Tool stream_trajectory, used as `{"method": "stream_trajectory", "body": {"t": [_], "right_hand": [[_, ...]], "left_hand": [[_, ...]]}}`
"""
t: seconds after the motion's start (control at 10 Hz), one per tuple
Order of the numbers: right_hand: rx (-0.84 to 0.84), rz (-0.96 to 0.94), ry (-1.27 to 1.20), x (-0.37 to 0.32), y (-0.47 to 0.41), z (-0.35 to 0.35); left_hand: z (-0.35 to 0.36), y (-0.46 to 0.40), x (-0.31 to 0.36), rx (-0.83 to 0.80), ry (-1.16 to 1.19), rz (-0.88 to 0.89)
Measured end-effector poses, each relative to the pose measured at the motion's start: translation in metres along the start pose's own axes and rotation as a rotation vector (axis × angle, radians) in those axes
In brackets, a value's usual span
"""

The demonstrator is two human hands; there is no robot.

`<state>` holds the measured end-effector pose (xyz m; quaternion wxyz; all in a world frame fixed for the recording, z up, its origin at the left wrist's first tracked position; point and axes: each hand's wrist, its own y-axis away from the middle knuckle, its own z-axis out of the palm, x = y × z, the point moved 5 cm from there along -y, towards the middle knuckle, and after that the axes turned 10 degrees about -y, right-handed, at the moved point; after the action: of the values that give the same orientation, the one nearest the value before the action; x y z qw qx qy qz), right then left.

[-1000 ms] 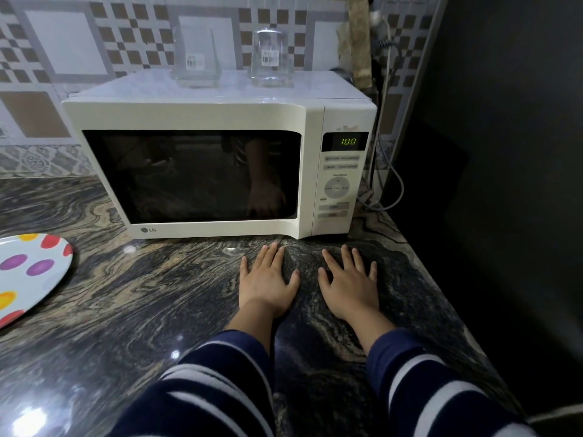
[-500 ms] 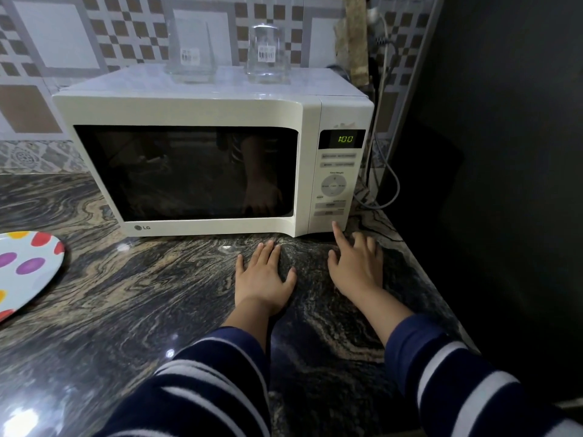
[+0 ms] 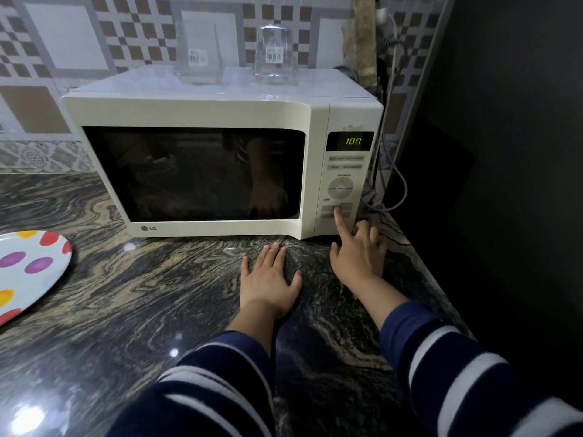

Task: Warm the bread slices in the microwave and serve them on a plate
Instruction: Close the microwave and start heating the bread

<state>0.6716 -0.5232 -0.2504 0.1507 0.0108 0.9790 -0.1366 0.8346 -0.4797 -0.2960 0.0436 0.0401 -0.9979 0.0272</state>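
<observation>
A white microwave (image 3: 202,111) stands on the dark marble counter (image 3: 142,294) with its door closed. Its dark window hides what is inside, so no bread shows. The display (image 3: 352,141) reads 100. My right hand (image 3: 358,257) points upward, its straight index fingertip pressing a button (image 3: 328,210) low on the control panel, the other fingers curled. My left hand (image 3: 268,285) lies flat on the counter in front of the microwave. A white plate with coloured dots (image 3: 28,272) sits at the left edge.
Two clear glass containers (image 3: 198,58) (image 3: 275,55) stand on top of the microwave. A grey cable (image 3: 394,171) hangs beside its right side. A dark wall (image 3: 504,184) bounds the counter on the right. A tiled wall runs behind.
My right hand rose from lying flat on the counter and reached forward to the control panel, the index finger now on a button. My left hand stayed put.
</observation>
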Motion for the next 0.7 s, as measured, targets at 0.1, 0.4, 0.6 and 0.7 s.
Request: {"method": "stream_trajectory", "body": {"t": [0.1, 0.4, 0.6, 0.7], "right_hand": [[0.011, 0.006, 0.012, -0.004, -0.002, 0.002], [0.006, 0.02, 0.008, 0.0, 0.007, -0.005], [-0.009, -0.011, 0.003, -0.007, 0.018, -0.019], [0.018, -0.061, -0.023, -0.016, 0.013, -0.043]], "left_hand": [[0.0, 0.0, 0.0, -0.004, 0.002, 0.0], [-0.002, 0.001, 0.001, -0.014, 0.001, -0.005], [-0.005, 0.003, 0.001, -0.039, 0.031, 0.001], [-0.03, 0.002, -0.001, 0.091, 0.06, -0.012]]}}
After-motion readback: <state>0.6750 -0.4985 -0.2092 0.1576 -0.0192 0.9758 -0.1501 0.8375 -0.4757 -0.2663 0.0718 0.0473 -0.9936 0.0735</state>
